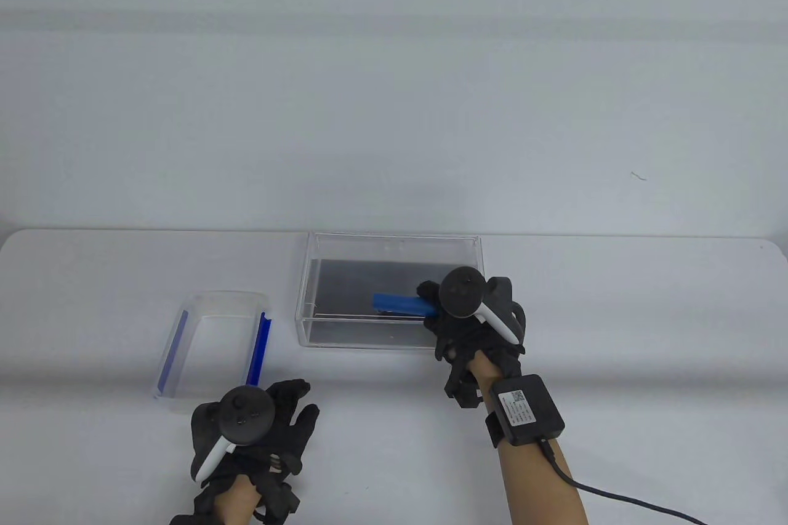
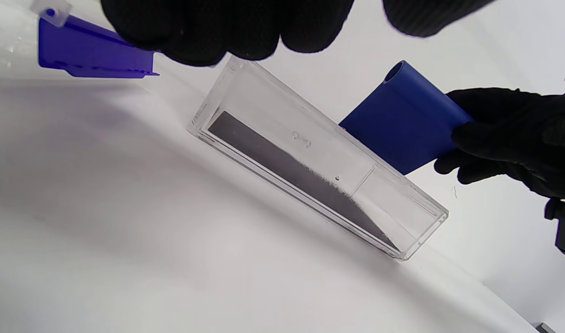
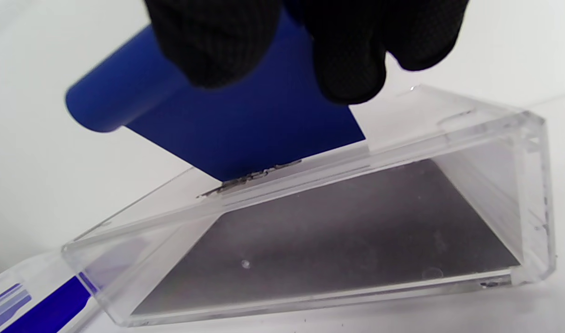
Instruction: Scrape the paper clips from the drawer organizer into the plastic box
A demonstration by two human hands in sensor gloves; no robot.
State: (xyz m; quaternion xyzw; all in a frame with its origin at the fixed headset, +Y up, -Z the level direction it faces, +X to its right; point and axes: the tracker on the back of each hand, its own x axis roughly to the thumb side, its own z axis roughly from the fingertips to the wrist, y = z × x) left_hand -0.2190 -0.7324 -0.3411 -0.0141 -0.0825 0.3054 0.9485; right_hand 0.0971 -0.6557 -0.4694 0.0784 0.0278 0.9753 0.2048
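A clear drawer organizer [image 1: 394, 240] with a dark floor stands mid-table; it also shows in the left wrist view [image 2: 310, 152] and the right wrist view [image 3: 495, 134]. My right hand [image 1: 432, 303] grips a blue scraper [image 1: 400, 303] at the organizer's right side, blade down inside it. The scraper also shows in the left wrist view [image 2: 402, 125] and the right wrist view [image 3: 245, 134]. A few thin metal paper clips [image 3: 259, 175] lie along its lower edge. The clear plastic box [image 1: 212, 303] with blue latches sits to the left. My left hand [image 1: 292, 408] rests on the table just in front of it, fingers spread, holding nothing.
The box's blue latch [image 2: 88, 51] sits close under my left fingertips, and shows at the lower left in the right wrist view [image 3: 42, 310]. A black sensor pack [image 1: 526, 408] with a cable is strapped to my right wrist. The white table's back edge [image 1: 184, 231] lies beyond the organizer.
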